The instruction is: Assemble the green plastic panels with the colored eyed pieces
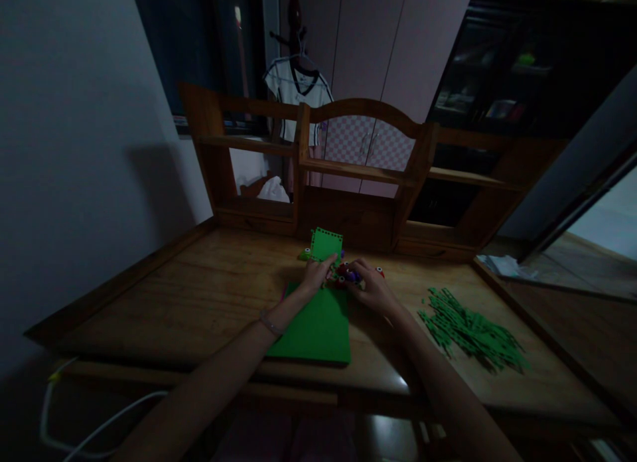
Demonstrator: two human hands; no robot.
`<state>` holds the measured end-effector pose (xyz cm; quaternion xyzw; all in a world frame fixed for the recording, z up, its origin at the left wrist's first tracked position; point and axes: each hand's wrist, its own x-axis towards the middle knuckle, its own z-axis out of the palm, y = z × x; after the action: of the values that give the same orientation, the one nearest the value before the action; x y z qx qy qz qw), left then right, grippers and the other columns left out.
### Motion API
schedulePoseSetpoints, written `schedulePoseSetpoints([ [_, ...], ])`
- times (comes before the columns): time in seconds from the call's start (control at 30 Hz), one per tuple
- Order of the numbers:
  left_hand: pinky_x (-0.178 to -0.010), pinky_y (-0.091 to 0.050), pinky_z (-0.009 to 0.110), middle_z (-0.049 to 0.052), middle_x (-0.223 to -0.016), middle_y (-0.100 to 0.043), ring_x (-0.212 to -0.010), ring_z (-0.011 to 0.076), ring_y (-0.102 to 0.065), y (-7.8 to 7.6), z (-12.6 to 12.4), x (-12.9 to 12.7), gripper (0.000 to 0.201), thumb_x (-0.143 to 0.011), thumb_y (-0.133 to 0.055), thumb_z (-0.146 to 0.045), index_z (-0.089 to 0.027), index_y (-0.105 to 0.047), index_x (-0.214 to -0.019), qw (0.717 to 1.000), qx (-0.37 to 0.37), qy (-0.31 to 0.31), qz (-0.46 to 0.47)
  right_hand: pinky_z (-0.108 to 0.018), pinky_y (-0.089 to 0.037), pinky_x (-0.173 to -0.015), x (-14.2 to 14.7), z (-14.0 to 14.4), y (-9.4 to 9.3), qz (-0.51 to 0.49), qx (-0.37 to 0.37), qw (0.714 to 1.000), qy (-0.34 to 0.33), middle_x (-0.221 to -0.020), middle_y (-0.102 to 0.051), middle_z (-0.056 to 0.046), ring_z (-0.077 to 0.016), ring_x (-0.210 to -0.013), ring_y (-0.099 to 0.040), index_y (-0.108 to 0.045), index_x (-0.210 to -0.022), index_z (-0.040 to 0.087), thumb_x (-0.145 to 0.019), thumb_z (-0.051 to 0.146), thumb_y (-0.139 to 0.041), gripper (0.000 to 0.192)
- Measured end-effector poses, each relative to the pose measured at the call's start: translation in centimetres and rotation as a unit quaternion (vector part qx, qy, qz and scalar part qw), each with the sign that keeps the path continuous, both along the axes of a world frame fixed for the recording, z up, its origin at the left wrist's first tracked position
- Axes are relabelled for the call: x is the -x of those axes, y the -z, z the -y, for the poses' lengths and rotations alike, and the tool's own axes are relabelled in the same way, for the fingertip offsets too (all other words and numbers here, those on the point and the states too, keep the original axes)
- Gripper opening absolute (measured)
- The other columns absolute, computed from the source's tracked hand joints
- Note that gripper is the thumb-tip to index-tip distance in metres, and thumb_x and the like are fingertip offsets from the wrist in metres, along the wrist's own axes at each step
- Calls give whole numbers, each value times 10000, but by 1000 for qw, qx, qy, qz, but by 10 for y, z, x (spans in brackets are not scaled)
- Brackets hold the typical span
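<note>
On a wooden desk (199, 303) lies a flat green board (316, 329). Beyond it a smaller green perforated plate (327, 243) stands tilted up, with a small green piece (304, 254) to its left. My left hand (316, 274) rests at the board's far edge, fingers touching the plate's lower edge. My right hand (371, 286) is curled around a cluster of small red and purple toy parts (347, 273) right beside it. The dim light hides how the parts are joined.
A heap of several green plastic strips (472, 329) lies on the desk to the right. A wooden shelf hutch (358, 176) rises at the back edge. A white shirt (297, 90) hangs behind it. White cable (89, 429) loops below the desk's left front.
</note>
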<state>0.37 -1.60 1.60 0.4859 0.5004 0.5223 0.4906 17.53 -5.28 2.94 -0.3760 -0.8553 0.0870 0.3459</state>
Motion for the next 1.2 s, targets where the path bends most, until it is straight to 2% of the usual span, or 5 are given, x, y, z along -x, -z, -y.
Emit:
schedulePoseSetpoints([
  [0.2, -428, -324, 219, -26, -341, -408, -338, 82, -392, 3, -2, 1, 488, -731, -534, -543, -176, -440, -423, 999, -21, -13, -35, -373, -405, -904, 3, -3, 7, 18, -13, 999, -28, -1120, -512, -65, -224, -1055, -488, -574, -1139, 264, -796, 197, -634, 355],
  [0.43, -437, -334, 220, -42, -379, -412, -351, 80, -395, 10, -6, -1, 467, -740, -537, -552, -179, -435, -477, 997, -76, -17, -11, -373, -417, -889, 2, -11, 15, 39, -22, 999, -10, -1096, -515, -57, -222, -1034, -493, -596, -1113, 277, -788, 213, -661, 337],
  [0.73, -452, -346, 231, -28, -359, -405, -353, 84, -402, 10, -7, 1, 553, -731, -501, -625, -182, -407, -414, 996, -59, -25, -54, -347, -412, -862, 1, -15, 18, 25, -8, 1000, -18, -1077, -536, -53, -212, -1005, -499, -584, -1015, 234, -773, 209, -676, 260],
  [1.0, -433, -337, 223, -28, -363, -400, -359, 82, -391, 0, 1, -1, 525, -713, -558, -599, -184, -405, -429, 996, -56, -64, -6, -316, -447, -751, 3, -13, 11, -99, 27, 993, 54, -930, -619, -38, -192, -855, -576, -556, -1023, 220, -835, 336, -586, 222],
  [1.2, -434, -331, 212, -38, -378, -405, -374, 79, -382, -3, 7, -4, 479, -719, -565, -582, -184, -447, -481, 996, -70, -59, -13, -283, -493, -640, -1, -15, 2, -259, 104, 958, 69, -915, -642, -62, -186, -763, -621, -561, -1021, 192, -821, 443, -552, 320],
])
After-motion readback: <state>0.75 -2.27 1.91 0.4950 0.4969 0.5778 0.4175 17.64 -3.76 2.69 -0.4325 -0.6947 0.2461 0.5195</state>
